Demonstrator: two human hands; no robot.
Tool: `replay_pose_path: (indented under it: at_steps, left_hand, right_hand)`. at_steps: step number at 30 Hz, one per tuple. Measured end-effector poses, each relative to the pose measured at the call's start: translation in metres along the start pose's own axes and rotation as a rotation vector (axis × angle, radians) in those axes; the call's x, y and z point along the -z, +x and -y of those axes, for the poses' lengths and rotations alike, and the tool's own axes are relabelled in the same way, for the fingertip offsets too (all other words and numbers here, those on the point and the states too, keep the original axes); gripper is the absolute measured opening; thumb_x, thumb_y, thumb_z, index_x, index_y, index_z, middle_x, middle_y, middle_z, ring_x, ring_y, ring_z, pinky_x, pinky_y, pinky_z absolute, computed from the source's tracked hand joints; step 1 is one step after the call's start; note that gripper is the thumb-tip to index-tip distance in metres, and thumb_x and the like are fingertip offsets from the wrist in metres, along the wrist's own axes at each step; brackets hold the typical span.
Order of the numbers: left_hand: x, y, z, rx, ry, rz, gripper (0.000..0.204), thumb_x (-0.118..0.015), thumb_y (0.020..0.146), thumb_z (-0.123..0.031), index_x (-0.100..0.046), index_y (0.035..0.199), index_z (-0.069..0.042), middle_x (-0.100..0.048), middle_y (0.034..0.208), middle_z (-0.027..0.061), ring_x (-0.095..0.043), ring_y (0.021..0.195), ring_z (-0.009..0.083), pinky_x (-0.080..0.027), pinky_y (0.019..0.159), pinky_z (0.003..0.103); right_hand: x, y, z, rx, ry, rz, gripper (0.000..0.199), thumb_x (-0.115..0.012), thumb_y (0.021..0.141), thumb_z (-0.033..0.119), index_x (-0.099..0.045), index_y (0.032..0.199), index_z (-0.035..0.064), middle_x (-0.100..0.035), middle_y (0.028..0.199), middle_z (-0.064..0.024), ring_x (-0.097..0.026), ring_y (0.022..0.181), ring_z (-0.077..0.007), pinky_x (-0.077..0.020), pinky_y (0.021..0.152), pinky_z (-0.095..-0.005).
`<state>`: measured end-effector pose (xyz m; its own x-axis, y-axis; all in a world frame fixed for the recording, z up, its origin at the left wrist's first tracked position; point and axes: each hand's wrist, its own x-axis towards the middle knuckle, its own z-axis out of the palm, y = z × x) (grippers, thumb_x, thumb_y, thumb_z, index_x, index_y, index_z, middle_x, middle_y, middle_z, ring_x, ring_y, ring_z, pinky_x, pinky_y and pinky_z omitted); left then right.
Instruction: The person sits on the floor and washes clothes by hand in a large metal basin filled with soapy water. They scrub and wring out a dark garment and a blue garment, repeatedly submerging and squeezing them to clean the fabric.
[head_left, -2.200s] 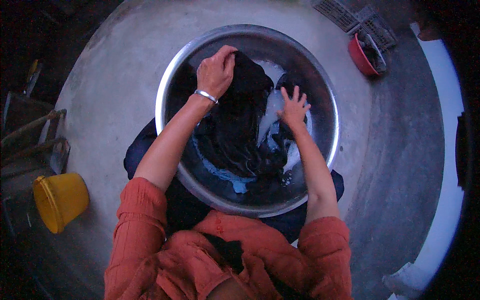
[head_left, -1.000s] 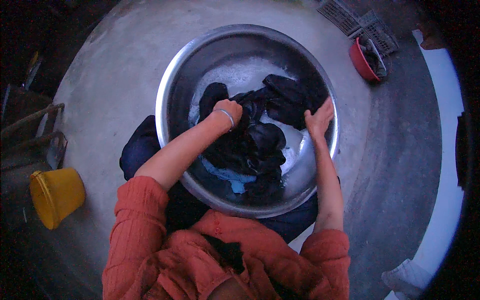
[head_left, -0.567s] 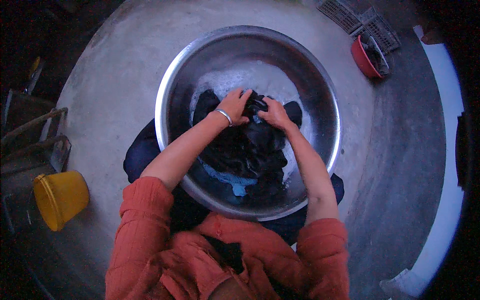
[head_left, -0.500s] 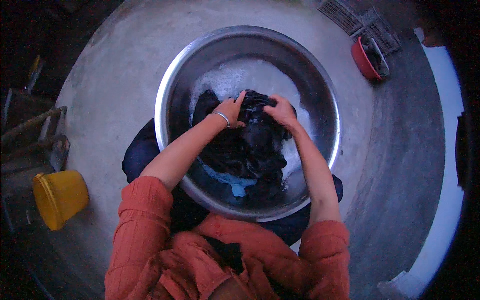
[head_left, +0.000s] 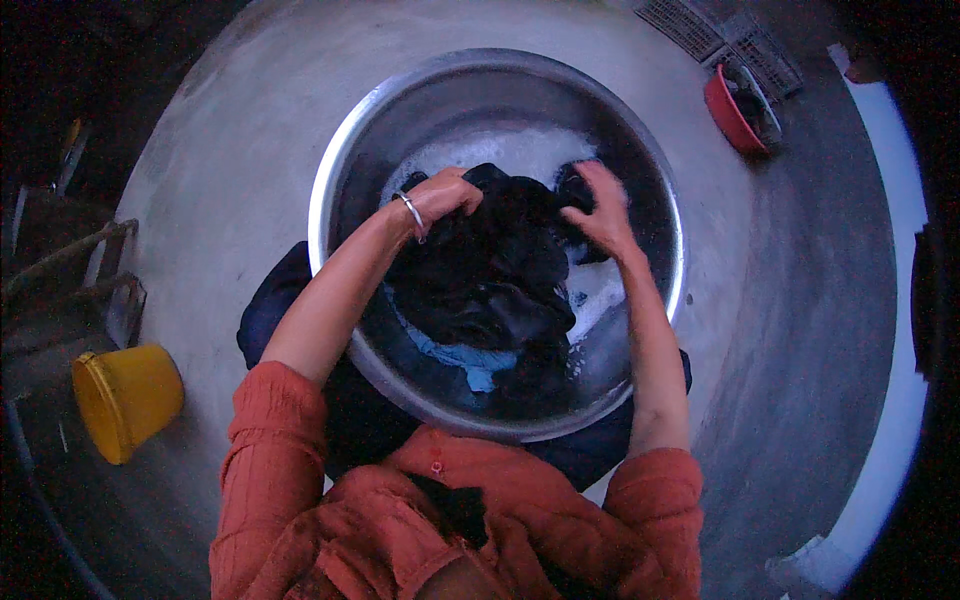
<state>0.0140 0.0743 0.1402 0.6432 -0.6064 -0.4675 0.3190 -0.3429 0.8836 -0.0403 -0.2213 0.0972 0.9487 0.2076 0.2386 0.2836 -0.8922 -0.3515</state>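
Observation:
A wide steel basin (head_left: 330,180) stands between my knees with foamy water (head_left: 535,145) in it. Wet black clothing (head_left: 490,270) is heaped in its middle, and a light blue cloth (head_left: 460,357) pokes out from under the near side. My left hand (head_left: 445,197), with a bangle at the wrist, pinches the heap's upper left edge between closed fingers. Over at the upper right of the heap, my right hand (head_left: 604,212) has thumb and fingers apart around a dark fold of the clothing; it does not look closed on it.
A yellow bucket (head_left: 130,400) is tilted on the floor at the left, near dark wooden furniture (head_left: 75,260). At the far right are a red tub (head_left: 735,112) with things inside and grey plastic crates (head_left: 760,58). Concrete floor (head_left: 240,150) surrounds the basin.
My hands have moved apart, the left one leftward and the right one to the right and farther off. The black clothing is spread wider, and its upper edge is lifted near my left hand.

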Motion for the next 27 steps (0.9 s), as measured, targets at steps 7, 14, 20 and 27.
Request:
replay_pose_path:
  at_steps: [7, 14, 20, 27]
  left_hand:
    - [0.009, 0.006, 0.000, 0.074, -0.496, -0.193, 0.006, -0.054, 0.061, -0.007, -0.051, 0.062, -0.001, -0.051, 0.063, 0.0069, -0.050, 0.057, 0.0172, -0.043, 0.055, 0.030]
    - [-0.020, 0.057, 0.058, 0.251, -0.247, -0.362, 0.077, -0.061, 0.074, -0.026, -0.019, 0.136, -0.009, -0.036, 0.129, 0.0181, -0.038, 0.115, 0.0305, -0.036, 0.091, 0.040]
    - [-0.017, 0.071, 0.081, 0.080, -0.566, -0.332, 0.079, -0.057, 0.074, -0.052, -0.030, 0.129, -0.002, -0.044, 0.121, 0.0178, -0.044, 0.109, 0.0283, -0.034, 0.092, 0.037]
    - [-0.025, 0.034, 0.035, 0.103, -0.601, 0.090, 0.048, -0.048, 0.081, -0.052, -0.054, 0.102, -0.010, -0.059, 0.083, 0.0054, -0.055, 0.079, 0.0157, -0.044, 0.073, 0.030]
  right_hand:
    - [-0.031, 0.017, 0.050, -0.342, 0.492, 0.415, 0.032, -0.061, 0.068, 0.015, -0.056, 0.094, -0.0039, -0.060, 0.092, -0.0215, -0.058, 0.087, -0.0301, -0.0437, 0.077, -0.0337]
    - [-0.084, 0.027, 0.021, -0.475, 0.067, 0.167, 0.066, -0.063, 0.071, 0.019, -0.031, 0.129, 0.0215, -0.038, 0.116, -0.0159, -0.050, 0.094, -0.0392, -0.0435, 0.079, -0.0448]
    - [-0.071, 0.031, 0.074, -0.210, 0.366, 0.087, 0.038, -0.056, 0.066, 0.008, -0.053, 0.104, 0.0084, -0.043, 0.111, -0.0145, -0.051, 0.095, -0.0331, -0.0440, 0.079, -0.0393]
    - [-0.012, 0.019, 0.202, 0.095, 0.376, -0.241, 0.025, -0.055, 0.058, 0.013, -0.054, 0.080, 0.0020, -0.052, 0.083, -0.0154, -0.057, 0.073, -0.0323, -0.0475, 0.066, -0.0343]
